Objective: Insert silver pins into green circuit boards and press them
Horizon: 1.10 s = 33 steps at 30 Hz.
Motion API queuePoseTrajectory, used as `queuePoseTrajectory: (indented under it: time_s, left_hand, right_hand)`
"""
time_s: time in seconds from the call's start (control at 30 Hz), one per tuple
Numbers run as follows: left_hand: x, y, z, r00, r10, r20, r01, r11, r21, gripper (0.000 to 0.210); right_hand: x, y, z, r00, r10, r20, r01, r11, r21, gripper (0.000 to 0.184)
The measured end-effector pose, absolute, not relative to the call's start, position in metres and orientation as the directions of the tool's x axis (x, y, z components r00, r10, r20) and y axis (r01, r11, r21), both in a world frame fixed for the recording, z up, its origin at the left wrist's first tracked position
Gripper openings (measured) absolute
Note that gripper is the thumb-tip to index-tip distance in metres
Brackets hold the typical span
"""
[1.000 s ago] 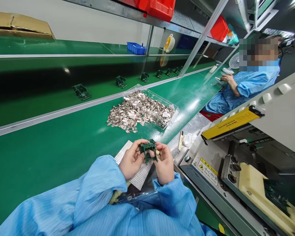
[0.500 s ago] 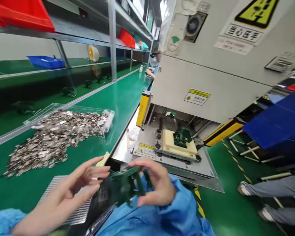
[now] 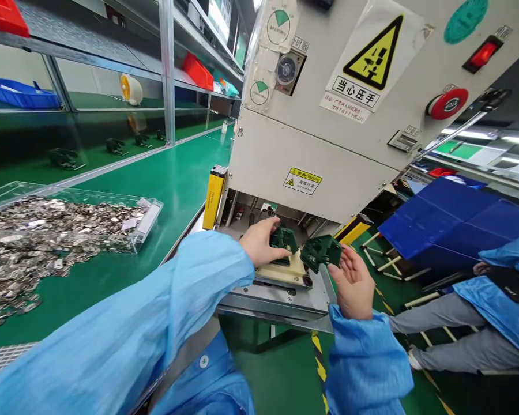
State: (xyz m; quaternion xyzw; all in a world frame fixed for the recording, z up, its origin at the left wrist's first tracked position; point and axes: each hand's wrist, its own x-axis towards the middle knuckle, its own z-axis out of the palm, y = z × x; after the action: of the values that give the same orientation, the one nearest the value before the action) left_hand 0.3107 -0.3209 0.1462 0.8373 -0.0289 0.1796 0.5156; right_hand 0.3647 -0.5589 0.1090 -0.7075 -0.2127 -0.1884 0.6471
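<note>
Just below the frame's centre, the left hand (image 3: 262,242) gripped a first green part (image 3: 284,239) at the cream fixture (image 3: 294,270); whether seated or lifted was unclear. Rightward, the right hand (image 3: 354,282) pinched a second green part (image 3: 319,252), not yet on the fixture.

In the centre, the machine's cover (image 3: 268,153) hangs low over the slot, so a hand could pass in only from the front, beneath its lower edge. Yellow bars (image 3: 214,197) bound both sides. The left hand (image 3: 262,242), at one green part (image 3: 284,239), takes up the slot's middle; the right hand (image 3: 355,285), holding another green part (image 3: 320,252), crowds its right. At left, a see-through tray (image 3: 149,222) and metal pieces (image 3: 30,253) obstruct the bench (image 3: 185,178), with free passage just right of them.
</note>
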Motion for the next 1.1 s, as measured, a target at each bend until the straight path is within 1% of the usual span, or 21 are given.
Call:
queuePoseTrajectory:
  time_s: [0.1, 0.17, 0.23, 0.3, 0.4, 0.47, 0.5, 0.53, 0.57, 0.63, 0.67, 0.7, 0.73, 0.8, 0.87, 1.0, 1.1]
  left_hand:
    - [0.276, -0.291, 0.152, 0.945, 0.195, 0.264, -0.177, -0.374, 0.91, 0.072]
    - [0.236, -0.263, 0.151, 0.969, 0.19, 0.156, -0.096, -0.292, 0.952, 0.068]
    - [0.193, -0.235, 0.143, 0.98, 0.199, 0.006, 0.051, -0.276, 0.96, 0.065]
    - [0.156, -0.212, 0.128, 0.961, 0.236, -0.146, 0.215, -0.297, 0.93, 0.063]
    - [0.127, -0.195, 0.097, 0.938, 0.207, -0.277, 0.329, -0.283, 0.901, 0.064]
    - [0.127, -0.195, 0.078, 0.934, 0.189, -0.303, 0.343, -0.241, 0.908, 0.068]
    - [0.131, -0.196, 0.07, 0.936, 0.177, -0.304, 0.338, -0.22, 0.915, 0.072]
    - [0.136, -0.199, 0.064, 0.939, 0.157, -0.305, 0.333, -0.206, 0.92, 0.075]
    - [0.142, -0.201, 0.058, 0.943, 0.126, -0.307, 0.327, -0.202, 0.923, 0.077]
    - [0.152, -0.204, 0.05, 0.95, 0.056, -0.306, 0.311, -0.215, 0.926, 0.077]
    - [0.155, -0.204, 0.046, 0.954, 0.025, -0.299, 0.297, -0.224, 0.928, 0.075]
    - [0.157, -0.204, 0.043, 0.958, 0.01, -0.286, 0.281, -0.229, 0.932, 0.072]
    - [0.157, -0.203, 0.039, 0.963, 0.013, -0.268, 0.263, -0.229, 0.937, 0.07]
    - [0.158, -0.199, 0.033, 0.971, 0.037, -0.238, 0.24, -0.221, 0.945, 0.068]
    - [0.16, -0.195, 0.029, 0.968, 0.034, -0.25, 0.251, -0.228, 0.941, 0.071]
    - [0.17, -0.188, 0.026, 0.953, -0.048, -0.298, 0.282, -0.213, 0.936, 0.076]
    - [0.179, -0.192, 0.025, 0.948, -0.08, -0.307, 0.293, -0.148, 0.944, 0.074]
  right_hand:
    - [0.378, -0.54, 0.121, 0.803, 0.284, 0.524, 0.583, -0.191, -0.789, 0.062]
    - [0.384, -0.524, 0.127, 0.761, 0.442, 0.475, 0.618, -0.269, -0.739, 0.06]
    - [0.389, -0.51, 0.13, 0.721, 0.563, 0.404, 0.63, -0.289, -0.72, 0.059]
    - [0.392, -0.501, 0.13, 0.699, 0.621, 0.355, 0.618, -0.274, -0.737, 0.057]
    - [0.391, -0.498, 0.122, 0.705, 0.632, 0.321, 0.594, -0.28, -0.754, 0.061]
    - [0.385, -0.507, 0.112, 0.726, 0.594, 0.347, 0.609, -0.319, -0.726, 0.068]
    - [0.38, -0.515, 0.106, 0.752, 0.544, 0.373, 0.608, -0.351, -0.712, 0.07]
    - [0.375, -0.526, 0.098, 0.798, 0.452, 0.399, 0.58, -0.392, -0.714, 0.07]
    - [0.369, -0.539, 0.089, 0.849, 0.326, 0.416, 0.526, -0.432, -0.733, 0.068]
    - [0.357, -0.569, 0.069, 0.93, -0.01, 0.368, 0.322, -0.463, -0.826, 0.066]
    - [0.351, -0.584, 0.058, 0.935, -0.128, 0.33, 0.239, -0.46, -0.855, 0.067]
    - [0.345, -0.598, 0.047, 0.936, -0.197, 0.291, 0.178, -0.449, -0.876, 0.067]
    - [0.34, -0.61, 0.037, 0.939, -0.233, 0.251, 0.132, -0.43, -0.893, 0.067]
    - [0.332, -0.625, 0.019, 0.95, -0.256, 0.177, 0.07, -0.377, -0.924, 0.065]
    - [0.331, -0.631, 0.005, 0.951, -0.284, 0.121, 0.024, -0.321, -0.947, 0.065]
    - [0.339, -0.623, -0.003, 0.928, -0.364, 0.082, -0.02, -0.268, -0.963, 0.063]
    - [0.341, -0.611, -0.001, 0.927, -0.368, 0.074, -0.026, -0.261, -0.965, 0.061]
